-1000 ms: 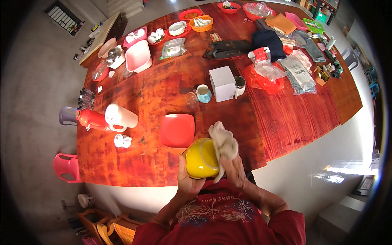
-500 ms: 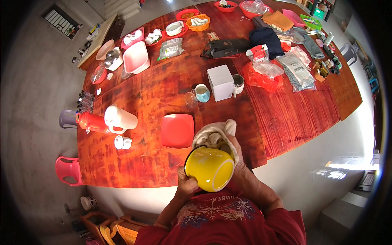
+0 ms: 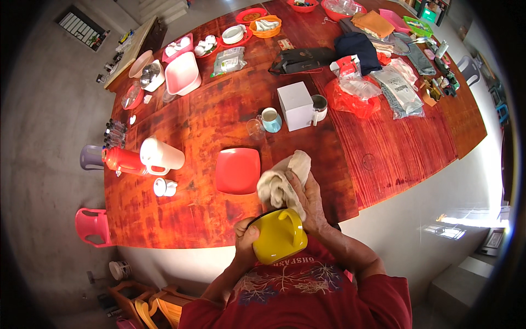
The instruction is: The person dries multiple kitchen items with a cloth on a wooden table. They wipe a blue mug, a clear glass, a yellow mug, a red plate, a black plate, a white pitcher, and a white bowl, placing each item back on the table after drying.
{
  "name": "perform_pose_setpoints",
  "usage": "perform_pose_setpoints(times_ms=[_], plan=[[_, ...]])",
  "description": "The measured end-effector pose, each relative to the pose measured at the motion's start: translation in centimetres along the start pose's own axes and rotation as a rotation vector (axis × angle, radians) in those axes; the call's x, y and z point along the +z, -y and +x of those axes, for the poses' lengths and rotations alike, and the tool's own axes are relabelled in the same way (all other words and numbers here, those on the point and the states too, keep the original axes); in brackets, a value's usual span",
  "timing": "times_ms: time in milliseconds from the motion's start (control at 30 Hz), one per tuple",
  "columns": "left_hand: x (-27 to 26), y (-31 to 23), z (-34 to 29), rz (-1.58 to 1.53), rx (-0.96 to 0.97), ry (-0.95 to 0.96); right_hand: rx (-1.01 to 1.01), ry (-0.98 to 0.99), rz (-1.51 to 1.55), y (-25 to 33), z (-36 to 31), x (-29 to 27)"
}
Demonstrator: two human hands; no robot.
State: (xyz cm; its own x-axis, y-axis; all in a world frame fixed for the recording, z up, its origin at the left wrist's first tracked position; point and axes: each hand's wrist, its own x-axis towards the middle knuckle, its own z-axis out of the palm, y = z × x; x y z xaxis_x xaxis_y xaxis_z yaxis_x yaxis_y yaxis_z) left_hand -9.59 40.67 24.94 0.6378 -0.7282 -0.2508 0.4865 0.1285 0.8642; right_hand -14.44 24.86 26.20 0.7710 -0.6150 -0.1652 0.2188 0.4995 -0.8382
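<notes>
A glossy yellow mug with a dark rim is held tilted in front of my chest, its mouth turned away from me and its handle toward the right. My left hand grips it at the left, thumb on the outer wall. Bunched in my right hand is a whitish cloth, which meets the mug's far rim. The mug's inside is hidden. Just beyond the hands, a red square plate lies on the wooden table.
To the left stand a cream jug, a red thermos and a small white cup. Farther off are a light-blue mug, a white box and a glass-like mug. Bags and cloths cover the far right.
The mug has been turned, so its handle now shows on the right instead of its base. My right hand and the cloth have come out of the mug's mouth to its far rim.
</notes>
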Motion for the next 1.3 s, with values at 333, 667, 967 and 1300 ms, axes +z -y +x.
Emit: perform_pose_setpoints(times_ms=[333,667,967,1300], plan=[[1.7,-2.2,1.8,-0.451,-0.22,-0.123,0.154,0.091,-0.163,-1.9,-5.3,-2.2],[-1.6,2.2,3.8,-0.569,-0.129,-0.172,-0.911,0.17,-1.287,-0.7,-4.8,0.1],[-0.3,-0.4,2.4,-0.574,-0.316,-0.04,-0.972,0.446,-1.339,-4.1,-4.2,-2.6],[-1.6,4.5,5.9,-0.762,-0.283,-0.183,-0.777,0.282,-1.224,-6.9,-3.8,-7.2]])
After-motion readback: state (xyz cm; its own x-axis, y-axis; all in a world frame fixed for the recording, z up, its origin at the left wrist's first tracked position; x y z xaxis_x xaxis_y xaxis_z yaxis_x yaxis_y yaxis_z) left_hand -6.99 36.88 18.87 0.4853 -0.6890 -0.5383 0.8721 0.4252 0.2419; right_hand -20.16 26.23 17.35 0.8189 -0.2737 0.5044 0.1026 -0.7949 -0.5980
